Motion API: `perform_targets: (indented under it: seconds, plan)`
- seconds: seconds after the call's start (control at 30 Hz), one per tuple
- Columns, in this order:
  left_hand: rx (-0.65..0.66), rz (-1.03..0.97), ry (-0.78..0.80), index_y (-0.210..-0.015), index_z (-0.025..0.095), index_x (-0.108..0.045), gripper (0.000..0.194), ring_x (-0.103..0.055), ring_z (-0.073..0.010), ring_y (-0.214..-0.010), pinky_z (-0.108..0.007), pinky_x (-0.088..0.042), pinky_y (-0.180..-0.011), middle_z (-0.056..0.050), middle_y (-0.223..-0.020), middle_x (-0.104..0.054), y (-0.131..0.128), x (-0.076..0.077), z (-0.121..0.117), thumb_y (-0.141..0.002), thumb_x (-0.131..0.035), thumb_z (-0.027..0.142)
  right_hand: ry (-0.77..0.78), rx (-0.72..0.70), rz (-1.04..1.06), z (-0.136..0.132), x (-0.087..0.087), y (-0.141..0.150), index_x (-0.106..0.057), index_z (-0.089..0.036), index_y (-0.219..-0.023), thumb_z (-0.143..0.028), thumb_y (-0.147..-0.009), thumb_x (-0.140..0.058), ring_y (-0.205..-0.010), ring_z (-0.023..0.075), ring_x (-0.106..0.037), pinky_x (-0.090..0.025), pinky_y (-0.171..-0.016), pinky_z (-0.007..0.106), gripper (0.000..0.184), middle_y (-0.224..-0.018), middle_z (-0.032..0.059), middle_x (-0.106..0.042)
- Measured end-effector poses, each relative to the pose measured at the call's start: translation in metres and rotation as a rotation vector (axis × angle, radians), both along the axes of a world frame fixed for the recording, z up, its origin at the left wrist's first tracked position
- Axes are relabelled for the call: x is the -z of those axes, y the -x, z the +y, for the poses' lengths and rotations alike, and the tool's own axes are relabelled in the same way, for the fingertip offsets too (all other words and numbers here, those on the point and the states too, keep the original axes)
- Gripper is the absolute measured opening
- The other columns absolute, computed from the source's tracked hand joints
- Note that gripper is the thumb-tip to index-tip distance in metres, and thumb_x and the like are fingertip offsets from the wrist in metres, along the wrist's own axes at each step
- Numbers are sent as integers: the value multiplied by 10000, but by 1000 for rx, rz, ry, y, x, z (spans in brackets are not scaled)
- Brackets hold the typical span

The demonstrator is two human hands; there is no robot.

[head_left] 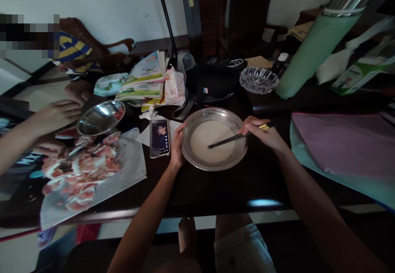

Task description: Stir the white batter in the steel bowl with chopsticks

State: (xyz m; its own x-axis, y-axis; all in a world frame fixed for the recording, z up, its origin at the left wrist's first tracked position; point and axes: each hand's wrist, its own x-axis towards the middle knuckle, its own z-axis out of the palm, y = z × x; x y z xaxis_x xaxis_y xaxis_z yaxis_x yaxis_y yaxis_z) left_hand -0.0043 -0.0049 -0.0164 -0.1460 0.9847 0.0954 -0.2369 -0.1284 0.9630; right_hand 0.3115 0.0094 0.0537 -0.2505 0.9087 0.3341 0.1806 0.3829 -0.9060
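The left hand point(177, 146) grasps the near-left rim of the bowl point(214, 167), thumb at the edge and fingers against its outer side; the right hand point(257, 129) has its fingers closed around 2 dark chopsticks point(226, 140), whose tips reach into the pale liquid point(206, 135); the bowl sits on the table point(216, 192) between the 2 hands, and the right fingers and chopsticks hide part of its right rim.

Just left of the left fingers, the phone point(166, 143) lies partly on white paper point(144, 138), the nearest thing on that side; farther left, red-and-white pieces point(92, 164) are heaped on a pale sheet point(132, 170), with a smaller basin point(100, 120) behind them; another person's 2 hands are there, 1 point(63, 111) beside the basin and 1 point(51, 146) at the pieces.

Beyond the left fingers stand books point(143, 73) and a pink pack point(175, 85), with a green pack point(109, 84) to their left; a black bag point(212, 77) lies directly behind the bowl; beyond the right fingers are a glass dish point(259, 80), a small bottle point(280, 64) and a tilted-looking green flask point(314, 54); well right of them lies a pink sheet point(348, 143).
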Motion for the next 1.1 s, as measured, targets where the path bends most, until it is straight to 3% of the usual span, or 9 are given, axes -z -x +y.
perform_targets:
  seconds: [0.1,0.2,0.37,0.53,0.63,0.73,0.83,0.93,1.1]
  plan:
    - [-5,-10,2,-1232,271,-674,516,-602,-291,-1280,-434,-474,-1096,-62,-1378,-650,0,1,1,-847,-688,614,-40,74,-12,1,1,-1,-771,-265,-700,-614,-882,-682,-810,233,-702,-539,-797,398,404,-783,45,-769]
    - [-5,-15,9,-1224,274,-676,504,-615,-289,-1255,-436,-484,-1081,-64,-1355,-661,0,2,1,-851,-684,613,-16,135,69,1,1,-3,-733,-258,-636,-610,-904,-657,-745,223,-696,-532,-800,401,449,-697,34,-736]
    - [-4,-17,7,-1222,275,-677,524,-607,-282,-1268,-424,-481,-1086,-59,-1377,-649,0,1,0,-835,-701,628,-28,-14,-30,0,1,1,-769,-271,-687,-614,-899,-661,-800,233,-693,-536,-771,396,417,-780,48,-766]
    - [-12,-6,1,-1220,274,-684,511,-599,-293,-1283,-446,-469,-1108,-63,-1370,-656,0,0,0,-846,-692,622,-48,132,45,2,2,-3,-748,-272,-654,-610,-905,-660,-765,226,-693,-526,-819,412,430,-723,32,-749]
    - [-3,-16,6,-1223,270,-682,506,-587,-303,-1308,-462,-455,-1129,-69,-1398,-643,0,0,0,-851,-688,613,-14,54,69,0,2,-3,-739,-265,-628,-587,-923,-648,-719,215,-688,-529,-767,390,447,-699,31,-723]
    - [0,-21,6,-1229,267,-671,509,-585,-299,-1310,-451,-458,-1124,-66,-1407,-637,0,-1,-1,-852,-688,608,-32,-44,-22,0,3,1,-777,-274,-700,-579,-916,-662,-806,230,-699,-534,-779,390,391,-787,44,-765]
    - [9,-19,14,-1246,269,-661,524,-594,-287,-1293,-435,-466,-1109,-60,-1379,-647,-1,-2,-1,-853,-684,614,-68,68,-24,2,3,0,-776,-270,-714,-596,-905,-669,-833,232,-699,-527,-818,399,392,-801,43,-780]
    - [3,-14,13,-1240,264,-669,535,-590,-283,-1293,-428,-461,-1112,-59,-1378,-645,-1,-1,-1,-844,-690,624,-44,160,79,2,2,-4,-729,-255,-628,-603,-911,-656,-734,213,-695,-526,-793,386,455,-690,27,-735]
    - [-1,7,2,-1247,264,-663,517,-596,-293,-1293,-453,-462,-1114,-67,-1379,-646,1,1,0,-864,-672,611,-23,-21,9,0,2,2,-761,-260,-669,-596,-912,-655,-754,214,-695,-538,-742,368,428,-743,40,-754]
